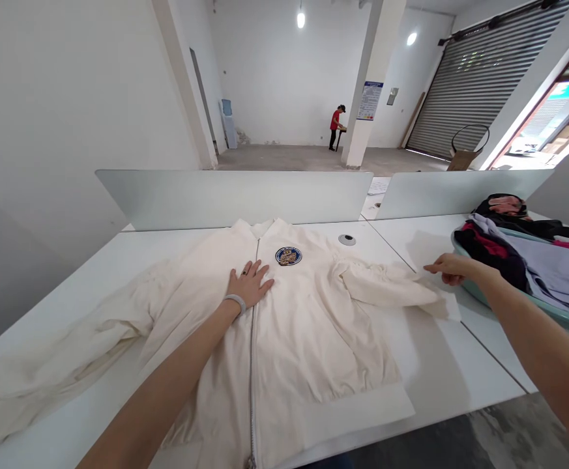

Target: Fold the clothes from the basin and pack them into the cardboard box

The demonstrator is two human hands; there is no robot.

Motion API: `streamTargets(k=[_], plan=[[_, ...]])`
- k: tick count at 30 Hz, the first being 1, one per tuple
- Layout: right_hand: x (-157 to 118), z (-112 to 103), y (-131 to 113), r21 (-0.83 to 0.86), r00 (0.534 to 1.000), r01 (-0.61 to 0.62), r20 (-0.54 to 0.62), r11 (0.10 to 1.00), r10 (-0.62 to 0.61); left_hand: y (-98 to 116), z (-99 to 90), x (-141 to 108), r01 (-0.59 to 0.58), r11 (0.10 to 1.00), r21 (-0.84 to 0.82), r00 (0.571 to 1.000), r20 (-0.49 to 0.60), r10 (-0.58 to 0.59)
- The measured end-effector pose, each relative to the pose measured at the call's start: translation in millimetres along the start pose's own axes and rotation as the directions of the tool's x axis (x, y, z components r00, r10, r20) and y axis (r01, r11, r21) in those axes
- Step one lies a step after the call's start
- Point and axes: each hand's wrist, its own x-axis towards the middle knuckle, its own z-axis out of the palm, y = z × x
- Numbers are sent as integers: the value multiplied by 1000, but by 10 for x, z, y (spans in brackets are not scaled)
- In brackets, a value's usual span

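Observation:
A cream zip-up jacket (308, 332) lies spread front up on the white table, its sleeves stretched to either side. On its chest is a round blue patch (289, 256). My left hand (249, 284) rests flat beside the zipper (253, 365), fingers spread; it wears a ring and a grey wristband. Over at the right, my right hand (450, 268) has bent, closed fingers at the outer end of the sleeve (392, 286), seemingly pinching its upper edge. The exact contact with the cloth is hard to see.
A pale green basin (474, 290) heaped with clothes (548, 267) stands at the right. Frosted dividers (245, 198) line the table's back edge, near a grey cable grommet (347, 240). Far behind, a person in red (335, 124) stands by a pillar (362, 140).

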Motion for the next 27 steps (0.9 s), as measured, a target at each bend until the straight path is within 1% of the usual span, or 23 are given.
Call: streamTargets(k=[1, 3, 5, 6, 7, 8, 9, 11, 12, 14, 16, 18, 20, 23, 24, 25, 26, 27], plan=[[12, 54, -1, -31, 995, -13, 95, 999, 16, 2, -3, -1, 1, 1000, -1, 1000, 4, -1], [19, 176, -24, -53, 955, 6, 295, 999, 9, 6, -10, -3, 5, 1000, -5, 1000, 12, -4], [23, 278, -64, -74, 926, 120, 369, 990, -85, 11, -19, -7, 6, 1000, -9, 1000, 20, -6], [31, 301, -86, -111, 923, 174, 366, 979, -122, 15, -23, -8, 6, 1000, -9, 1000, 22, -6], [49, 295, -110, -157, 934, 212, 323, 965, -152, 18, -27, -9, 6, 1000, -8, 1000, 23, -6], [78, 257, -135, -205, 951, 231, 253, 951, -177, 20, -30, -9, 7, 1000, -5, 1000, 25, -6], [118, 188, -163, -249, 967, 229, 165, 941, -192, 22, -32, -9, 8, 1000, 0, 1000, 27, -8], [225, -17, -229, -307, 984, 166, -16, 937, -180, 21, -31, -4, 11, 1000, 13, 999, 33, -12], [285, -130, -269, -323, 982, 128, -90, 938, -165, 19, -27, -1, 12, 1000, 19, 999, 36, -12], [402, -312, -362, -351, 965, 46, -225, 935, -132, 13, -16, 8, 11, 999, 33, 999, 37, -12], [494, -370, -464, -368, 938, -19, -329, 930, -111, 4, 0, 16, 9, 999, 43, 999, 35, -10], [554, -288, -559, -376, 906, -57, -408, 925, -110, -6, 18, 22, 6, 999, 49, 1000, 26, -7], [585, -112, -622, -374, 880, -75, -461, 924, -115, -15, 37, 27, 0, 999, 52, 1000, 13, -1], [606, 169, -613, -327, 864, -38, -486, 944, -134, -24, 57, 31, -8, 998, 56, 1000, -4, 8], [614, 238, -578, -254, 863, -27, -494, 967, -106, -25, 60, 31, -9, 998, 57, 1000, -5, 10], [624, 292, -528, -142, 863, -35, -503, 989, -42, -26, 61, 31, -10, 998, 58, 1000, -4, 10], [638, 333, -469, -8, 863, -63, -503, 998, 50, -27, 61, 31, -10, 998, 58, 1000, -3, 10], [656, 364, -404, 127, 860, -106, -486, 986, 155, -27, 59, 31, -10, 998, 58, 1000, 1, 10]])
